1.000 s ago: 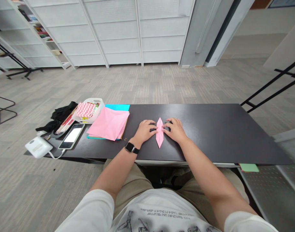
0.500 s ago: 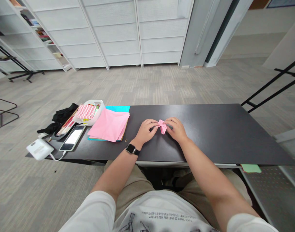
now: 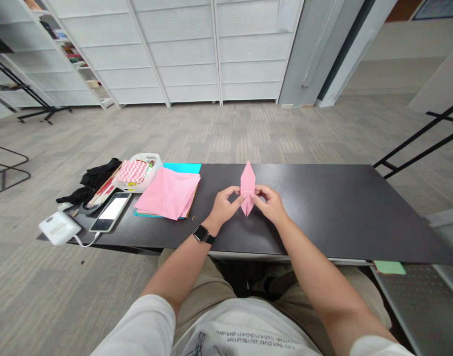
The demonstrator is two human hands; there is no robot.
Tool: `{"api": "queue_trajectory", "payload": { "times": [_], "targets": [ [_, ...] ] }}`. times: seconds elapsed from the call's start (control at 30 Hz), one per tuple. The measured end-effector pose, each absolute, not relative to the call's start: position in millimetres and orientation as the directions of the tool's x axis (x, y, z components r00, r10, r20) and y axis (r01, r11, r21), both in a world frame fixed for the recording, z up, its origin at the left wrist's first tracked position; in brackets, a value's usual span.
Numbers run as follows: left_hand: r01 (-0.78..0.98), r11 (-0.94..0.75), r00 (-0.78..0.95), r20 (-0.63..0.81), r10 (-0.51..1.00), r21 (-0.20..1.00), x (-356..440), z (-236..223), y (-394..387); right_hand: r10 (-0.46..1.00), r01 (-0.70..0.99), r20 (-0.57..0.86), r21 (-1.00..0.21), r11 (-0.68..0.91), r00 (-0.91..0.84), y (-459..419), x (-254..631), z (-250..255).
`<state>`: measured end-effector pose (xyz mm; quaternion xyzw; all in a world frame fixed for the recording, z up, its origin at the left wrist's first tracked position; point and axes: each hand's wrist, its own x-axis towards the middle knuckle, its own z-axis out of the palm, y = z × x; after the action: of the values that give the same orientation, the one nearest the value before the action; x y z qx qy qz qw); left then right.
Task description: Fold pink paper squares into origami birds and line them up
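A folded pink origami paper (image 3: 248, 180), long and pointed at both ends, is held upright in front of me over the dark table (image 3: 322, 207). My left hand (image 3: 226, 203) pinches its left edge between thumb and fingers. On the opposite edge, my right hand (image 3: 269, 200) grips it the same way, the thumb on the near face. Both thumbs lie near the crease across its middle. A black smartwatch (image 3: 201, 232) is on my left wrist.
Left of my hands lies a stack of pink paper sheets (image 3: 170, 190) over other colours. Beyond it stand a white basket (image 3: 155, 165), a phone (image 3: 111, 212) cabled to a white power bank (image 3: 59, 228), and black cloth (image 3: 98, 175). Green paper (image 3: 390, 267) sits below the right front edge.
The pink paper was compact with short flaps between my fingers; now it is spread into a long diamond pointing away from me. My hands stay at its sides, and the view has shifted slightly.
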<state>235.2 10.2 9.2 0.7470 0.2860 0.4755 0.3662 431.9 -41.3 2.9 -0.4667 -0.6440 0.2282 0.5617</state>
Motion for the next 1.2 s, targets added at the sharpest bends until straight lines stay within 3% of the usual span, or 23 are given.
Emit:
{"api": "queue_trajectory", "payload": {
  "times": [0.1,0.3,0.5,0.7,0.87,1.03,1.2],
  "targets": [
    [-0.051,-0.426,0.416,0.407,0.813,0.903,237.4,2.4,14.5,0.919,0.188,0.388,-0.910,0.369,0.074,-38.4,432.5,-2.4],
    [-0.252,-0.131,0.504,0.246,0.828,0.959,240.6,-0.3,14.6,0.956,-0.014,0.287,-0.958,0.288,0.058,-37.5,430.7,0.8],
    [-0.287,-0.072,0.521,0.218,0.825,0.955,240.6,3.1,13.6,0.973,-0.069,0.210,-0.974,0.217,0.097,-38.7,431.2,3.3],
    [-0.166,-0.228,0.476,0.281,0.834,0.959,236.8,5.9,15.2,0.970,0.020,0.227,-0.974,0.226,0.089,-37.4,434.2,0.3],
    [0.017,-0.406,0.424,0.361,0.830,0.914,237.4,5.0,13.8,0.933,0.246,0.356,-0.911,0.332,0.058,-39.0,432.2,-4.9],
    [0.206,-0.597,0.374,0.501,0.780,0.776,235.8,2.9,9.4,0.887,0.359,0.448,-0.851,0.383,0.115,-39.4,429.6,-5.9],
    [0.335,-0.759,0.363,0.667,0.651,0.558,234.4,7.7,5.8,0.764,0.541,0.638,-0.676,0.501,0.089,-44.4,429.5,8.7]
  ]
}}
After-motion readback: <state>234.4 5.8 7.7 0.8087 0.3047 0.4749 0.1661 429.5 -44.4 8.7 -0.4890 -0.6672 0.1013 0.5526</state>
